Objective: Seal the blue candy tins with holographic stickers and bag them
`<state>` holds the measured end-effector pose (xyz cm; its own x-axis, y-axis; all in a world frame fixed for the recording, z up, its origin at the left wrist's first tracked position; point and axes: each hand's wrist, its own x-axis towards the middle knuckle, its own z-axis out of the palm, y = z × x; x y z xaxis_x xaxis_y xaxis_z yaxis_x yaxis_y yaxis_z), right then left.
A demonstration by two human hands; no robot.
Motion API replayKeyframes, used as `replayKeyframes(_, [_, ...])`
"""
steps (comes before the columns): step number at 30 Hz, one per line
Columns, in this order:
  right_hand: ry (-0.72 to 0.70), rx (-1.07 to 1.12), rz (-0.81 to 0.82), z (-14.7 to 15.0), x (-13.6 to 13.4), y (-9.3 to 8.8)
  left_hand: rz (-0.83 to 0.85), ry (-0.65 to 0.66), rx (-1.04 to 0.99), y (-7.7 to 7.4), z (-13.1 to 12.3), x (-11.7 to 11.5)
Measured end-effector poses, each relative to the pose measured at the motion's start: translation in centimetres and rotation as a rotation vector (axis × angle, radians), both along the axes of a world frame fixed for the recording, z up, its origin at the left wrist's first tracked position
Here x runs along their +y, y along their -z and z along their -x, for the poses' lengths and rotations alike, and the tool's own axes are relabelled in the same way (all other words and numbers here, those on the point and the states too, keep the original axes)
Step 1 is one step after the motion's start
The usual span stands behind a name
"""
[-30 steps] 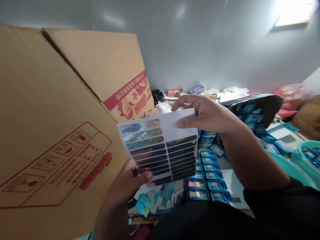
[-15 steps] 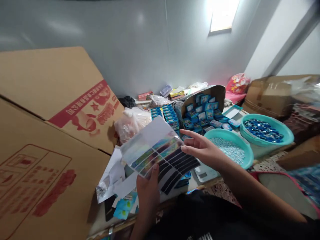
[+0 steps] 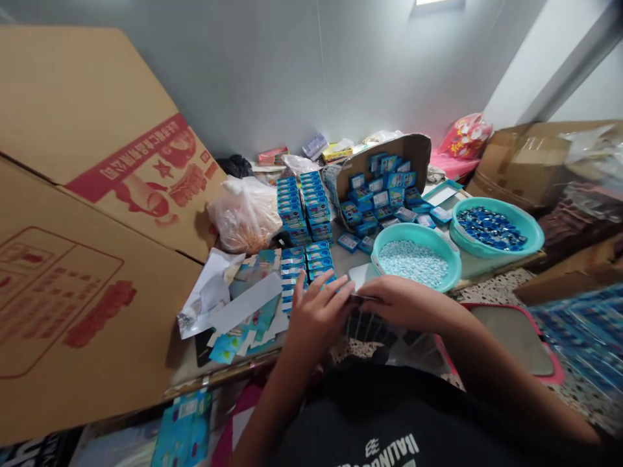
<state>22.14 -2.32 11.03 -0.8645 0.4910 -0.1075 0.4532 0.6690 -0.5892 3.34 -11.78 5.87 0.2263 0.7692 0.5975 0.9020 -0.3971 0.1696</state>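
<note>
My right hand (image 3: 402, 301) pinches the top edge of a sheet of stickers (image 3: 372, 326), which hangs down over the table's front edge and is partly hidden by my hands. Beside it, my left hand (image 3: 318, 305) has its fingers spread, the tips close to the sheet's upper edge; its thumb side is partly out of sight. Just behind the left fingers stand small blue boxes (image 3: 293, 256) in rows. Farther back, taller stacks of blue boxes (image 3: 317, 201) rise. A turquoise basin (image 3: 452, 275) of pale blue pieces sits beyond my right hand.
A large cardboard carton (image 3: 63, 259) fills the left side. Flattened blue packaging and white paper strips (image 3: 248, 301) lie left of my hands. An open carton (image 3: 422, 152) holds loose blue boxes. Another basin (image 3: 535, 237) contains dark blue wrapped pieces. A pink-rimmed stool (image 3: 557, 373) stands below right.
The sticker sheet has gone from raised and facing me to hanging down in front of the table. My left hand has moved up and right, fingers now spread; the view has tilted downward.
</note>
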Motion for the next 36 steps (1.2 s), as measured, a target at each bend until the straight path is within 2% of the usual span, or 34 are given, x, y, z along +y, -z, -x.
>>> replayKeyframes(4, [0.080, 0.083, 0.190, -0.5, -0.4, -0.4, -0.121, -0.054, 0.014, 0.3, 0.4, -0.7])
replayKeyframes(7, [0.040, 0.125, 0.308, -1.7, -0.4, -0.4, -0.124, -0.017, 0.043, 0.1, 0.2, -1.7])
replayKeyframes(11, [-0.151, 0.131, 0.280, -2.6, -0.6, -0.7, 0.028, 0.092, 0.016, -0.5, -0.8, -2.8])
replayKeyframes(16, [-0.346, 0.125, 0.325, -2.8, -0.4, -1.7, -0.024, 0.121, -0.063, -0.1, -1.9, -4.1])
replayKeyframes(21, [-0.397, 0.128, 0.385, -2.9, -0.5, -2.1, -0.109, 0.109, -0.127, 0.8, -2.7, -5.6])
replayKeyframes(28, [-0.438, 0.143, 0.411, -2.5, -1.2, -2.1, -0.113, 0.070, -0.167, 1.2, -3.5, -7.0])
replayKeyframes(33, [-0.423, 0.144, 0.338, -2.2, -1.7, -2.0, -0.148, 0.093, -0.127, 1.4, -3.2, -7.2])
replayKeyframes(36, [-0.384, 0.191, 0.308, -1.9, -2.0, -1.6, -0.113, 0.044, -0.112, 1.1, -2.7, -7.1])
